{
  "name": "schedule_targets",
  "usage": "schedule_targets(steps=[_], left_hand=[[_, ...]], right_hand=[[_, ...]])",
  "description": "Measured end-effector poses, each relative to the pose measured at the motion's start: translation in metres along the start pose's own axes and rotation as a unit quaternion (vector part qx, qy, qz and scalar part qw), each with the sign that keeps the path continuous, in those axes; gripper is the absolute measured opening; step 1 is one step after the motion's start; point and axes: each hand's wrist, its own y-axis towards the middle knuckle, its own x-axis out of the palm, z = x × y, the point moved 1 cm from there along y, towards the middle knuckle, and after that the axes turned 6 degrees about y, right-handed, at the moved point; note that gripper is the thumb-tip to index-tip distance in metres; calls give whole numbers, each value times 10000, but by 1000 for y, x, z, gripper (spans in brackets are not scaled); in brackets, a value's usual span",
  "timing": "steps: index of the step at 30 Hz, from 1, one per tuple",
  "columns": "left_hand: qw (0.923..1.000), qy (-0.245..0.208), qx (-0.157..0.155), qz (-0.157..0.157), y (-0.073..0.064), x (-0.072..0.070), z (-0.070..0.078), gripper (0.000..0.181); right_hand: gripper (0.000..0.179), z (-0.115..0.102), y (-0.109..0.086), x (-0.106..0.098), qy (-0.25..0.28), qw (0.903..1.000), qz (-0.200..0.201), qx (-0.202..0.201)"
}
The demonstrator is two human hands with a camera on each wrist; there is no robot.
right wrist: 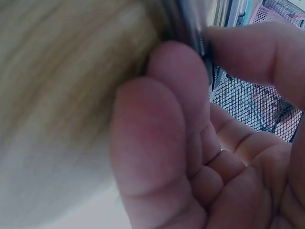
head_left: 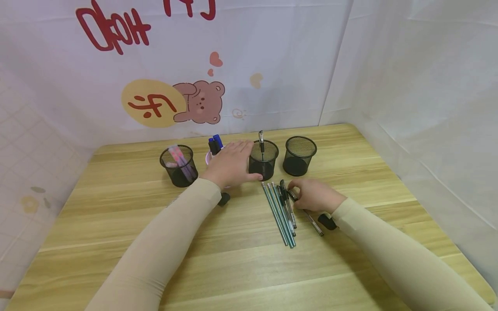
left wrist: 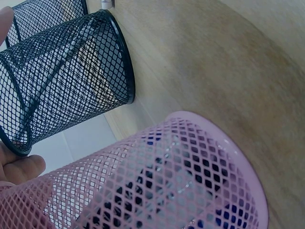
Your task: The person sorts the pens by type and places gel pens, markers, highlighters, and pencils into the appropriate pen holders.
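Note:
My left hand point(head_left: 232, 163) holds a black mesh pen cup point(head_left: 268, 168) by its side, thumb in front and fingers at the back. One gel pen point(head_left: 261, 144) stands in that cup. In the left wrist view, the black cup point(left wrist: 71, 76) is beside a pink mesh cup point(left wrist: 190, 157), with markers showing through its mesh. My right hand point(head_left: 317, 196) pinches a gel pen point(head_left: 314, 224) between thumb and fingertips; the pen slants along the table. Just left of it lie several gel pens point(head_left: 288, 205) and several green pencils point(head_left: 275, 211), side by side.
Another black mesh cup point(head_left: 299, 156) stands at the right. A further one point(head_left: 180, 179), holding pink and purple pens point(head_left: 178, 156), is at the left. Blue and black markers point(head_left: 215, 144) rise from the pink cup behind my left hand. A cloth backdrop point(head_left: 280, 65) hangs behind the table point(head_left: 233, 272).

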Motion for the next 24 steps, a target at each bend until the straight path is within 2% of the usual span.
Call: schedule_targets(steps=[7,11,18,24], left_hand=[[10000,-8,10,36,1,1,-1,113],[10000,-12,9,34,1,1,0,113],[9999,-93,1,43,1,2,-1,110],[9999,-138,-1,98,1,3,0,110]], right_hand=[[58,4,-2,-1,681,9976,-87,11],[57,8,-1,-2,1120,9937,27,-23],[54,5,-1,-7,1705,9824,641,-417],[51,-1,-3,-13,2158,9679,1170,-537]])
